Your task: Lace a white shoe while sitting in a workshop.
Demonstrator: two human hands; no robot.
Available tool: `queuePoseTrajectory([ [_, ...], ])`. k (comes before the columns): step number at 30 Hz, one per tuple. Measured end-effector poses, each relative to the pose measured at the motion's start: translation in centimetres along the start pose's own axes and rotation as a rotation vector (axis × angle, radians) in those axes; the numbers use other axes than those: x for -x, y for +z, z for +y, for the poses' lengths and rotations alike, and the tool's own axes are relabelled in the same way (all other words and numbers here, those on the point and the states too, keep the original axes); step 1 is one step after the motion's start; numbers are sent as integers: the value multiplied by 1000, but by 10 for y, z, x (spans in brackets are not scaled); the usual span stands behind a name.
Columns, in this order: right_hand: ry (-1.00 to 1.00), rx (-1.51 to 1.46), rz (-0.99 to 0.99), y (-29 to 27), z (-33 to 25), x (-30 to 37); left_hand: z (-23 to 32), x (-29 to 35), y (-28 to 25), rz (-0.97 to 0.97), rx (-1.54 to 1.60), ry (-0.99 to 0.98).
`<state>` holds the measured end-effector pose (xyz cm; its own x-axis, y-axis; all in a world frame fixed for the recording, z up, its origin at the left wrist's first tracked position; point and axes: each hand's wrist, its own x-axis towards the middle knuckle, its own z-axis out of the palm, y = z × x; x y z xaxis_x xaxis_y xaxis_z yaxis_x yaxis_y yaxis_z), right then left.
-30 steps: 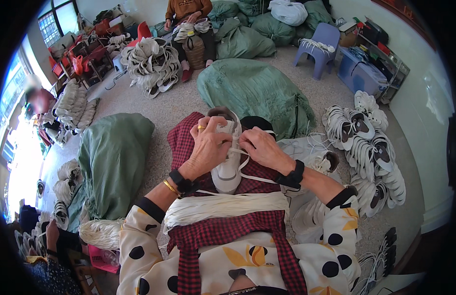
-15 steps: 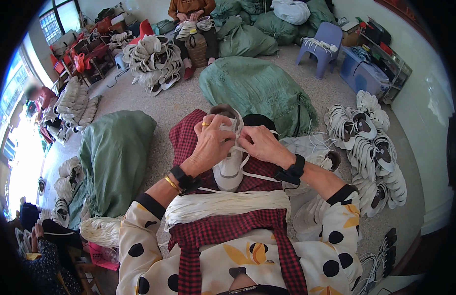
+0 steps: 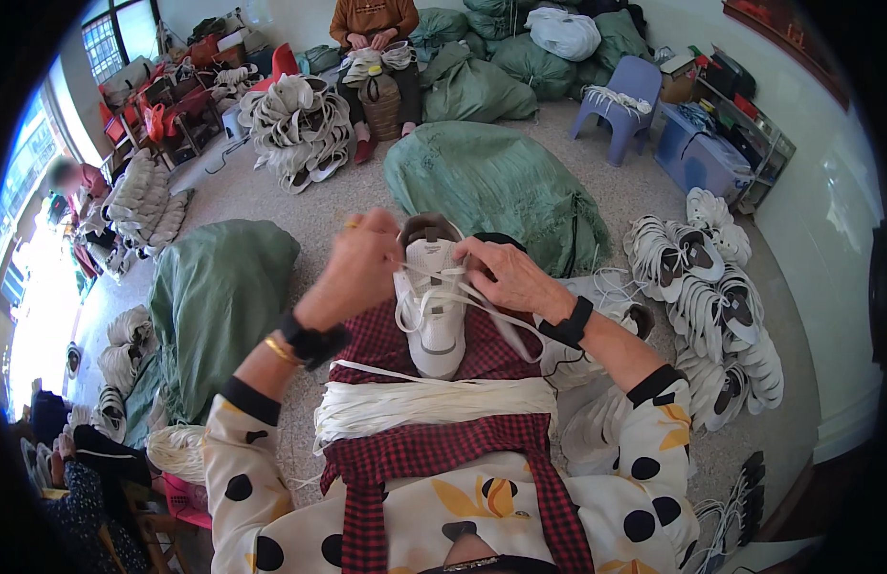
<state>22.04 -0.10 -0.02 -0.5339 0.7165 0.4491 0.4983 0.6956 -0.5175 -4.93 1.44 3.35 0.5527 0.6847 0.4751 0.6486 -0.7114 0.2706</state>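
Observation:
A white sneaker (image 3: pixel 437 335) rests on the red-and-black checked apron over my lap, its toe towards me and its grey-brown collar away. White shoelace (image 3: pixel 434 297) crosses its upper, and a loose length loops out on the right. My left hand (image 3: pixel 359 263), smeared by motion, is closed left of the sneaker with lace running to its fingers. My right hand (image 3: pixel 509 279) has thumb and fingers closed at the sneaker's right eyelet edge; what lies under the fingertips is partly hidden. A bundle of white laces (image 3: pixel 434 411) lies across my lap nearer to me.
Green sacks (image 3: pixel 223 306) stand at left and ahead (image 3: pixel 491 182). Stacked sneakers (image 3: pixel 735 316) line the right side. A purple chair (image 3: pixel 620 105) holds laces at back right. One person (image 3: pixel 376 48) sits at the back; others are at the left edge.
My left hand has pulled away to the left from the sneaker's lacing, drawing lace with it. My right hand stays at the right eyelets. More of the sneaker's tongue and collar shows.

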Motion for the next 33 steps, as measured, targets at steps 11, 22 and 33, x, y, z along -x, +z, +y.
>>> queuePoseTrajectory([
  [11, 10, -214, 80, -8, -22, -39, -7, 11, -55, 42, 63, -27],
  [22, 163, -589, -147, -6, -39, -50, 13, -13, -37, 18, 428, -124],
  [33, 264, -585, 174, 3, -26, 17, -28, -41, 32, -422, 499, -213],
])
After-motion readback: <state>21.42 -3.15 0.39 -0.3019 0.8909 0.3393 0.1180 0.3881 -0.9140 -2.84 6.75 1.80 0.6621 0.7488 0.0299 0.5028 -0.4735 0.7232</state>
